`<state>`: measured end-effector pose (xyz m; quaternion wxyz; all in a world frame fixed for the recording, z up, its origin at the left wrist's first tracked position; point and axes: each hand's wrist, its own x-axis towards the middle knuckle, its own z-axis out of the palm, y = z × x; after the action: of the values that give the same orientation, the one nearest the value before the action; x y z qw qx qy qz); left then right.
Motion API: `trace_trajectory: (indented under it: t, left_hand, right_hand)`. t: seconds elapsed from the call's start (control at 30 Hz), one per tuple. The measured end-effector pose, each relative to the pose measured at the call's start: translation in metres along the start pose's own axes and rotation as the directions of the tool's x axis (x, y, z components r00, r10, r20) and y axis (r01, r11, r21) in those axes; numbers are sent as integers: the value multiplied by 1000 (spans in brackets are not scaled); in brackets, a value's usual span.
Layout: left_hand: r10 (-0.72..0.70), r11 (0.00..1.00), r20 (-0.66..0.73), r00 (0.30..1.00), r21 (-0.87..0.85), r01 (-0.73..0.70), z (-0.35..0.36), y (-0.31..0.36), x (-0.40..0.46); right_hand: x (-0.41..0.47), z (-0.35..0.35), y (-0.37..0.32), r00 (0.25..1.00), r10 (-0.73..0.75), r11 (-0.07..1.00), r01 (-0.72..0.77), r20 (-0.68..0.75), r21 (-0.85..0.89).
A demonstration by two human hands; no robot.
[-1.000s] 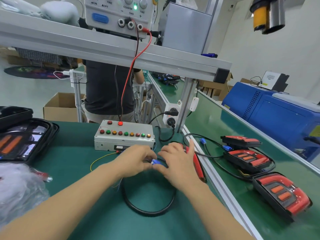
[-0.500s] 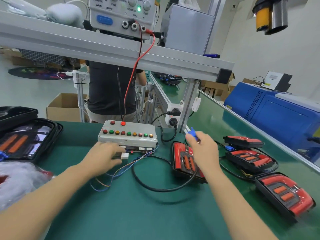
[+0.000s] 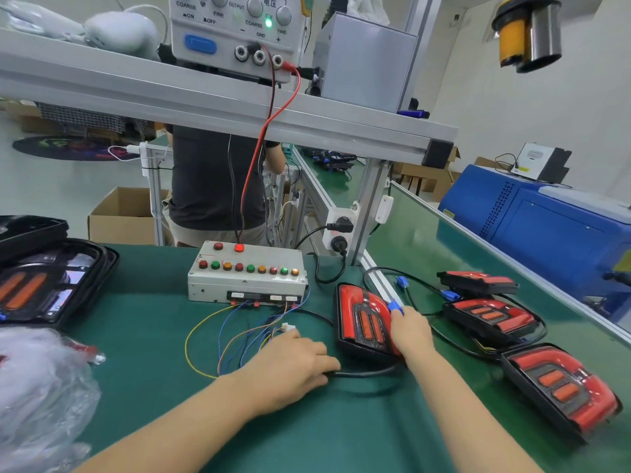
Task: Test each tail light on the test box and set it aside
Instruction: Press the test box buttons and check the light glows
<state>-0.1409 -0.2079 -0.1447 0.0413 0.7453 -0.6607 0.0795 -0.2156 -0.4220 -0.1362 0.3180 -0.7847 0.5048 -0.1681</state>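
Observation:
The grey test box point(image 3: 246, 283) with its row of coloured lamps stands at the back of the green mat. To its right lies a red and black tail light point(image 3: 362, 322). My right hand point(image 3: 409, 331) rests on that light's right edge and pinches its blue connector point(image 3: 396, 306). My left hand point(image 3: 293, 363) lies on the mat with its fingers curled over the light's black cable point(image 3: 362, 373). The box's white plug point(image 3: 288, 326), on coloured wires, lies loose just beyond my left hand.
Three more tail lights point(image 3: 491, 315) with cables sit on the belt at right. A black tray point(image 3: 102, 268) holding a light and a crumpled plastic bag point(image 3: 34, 387) are at left. A power supply point(image 3: 235, 25) sits on the shelf. A person point(image 3: 215, 186) stands behind.
The blue connector came apart from the white plug. My right hand carried it right onto the tail light. My left hand let go of the white plug and moved onto the black cable.

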Motion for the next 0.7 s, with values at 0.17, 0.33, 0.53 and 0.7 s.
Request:
trace_trajectory:
  t: [0.17, 0.33, 0.53, 0.7]
  left_hand:
    - [-147, 983, 42, 988, -105, 151, 13, 6, 9]
    - [-112, 994, 54, 992, -5, 113, 16, 9, 11]
    - [-40, 998, -37, 999, 37, 41, 12, 2, 1]
    - [-57, 998, -14, 998, 14, 57, 3, -16, -14]
  right_hand:
    - [-10, -10, 11, 971, -4, 967, -57, 240, 247]
    - [-13, -21, 17, 873, 59, 850, -298, 484, 435]
    - [-16, -38, 15, 922, 27, 674, -303, 387, 674]
    - [-4, -105, 9, 968, 56, 304, -249, 244, 919]
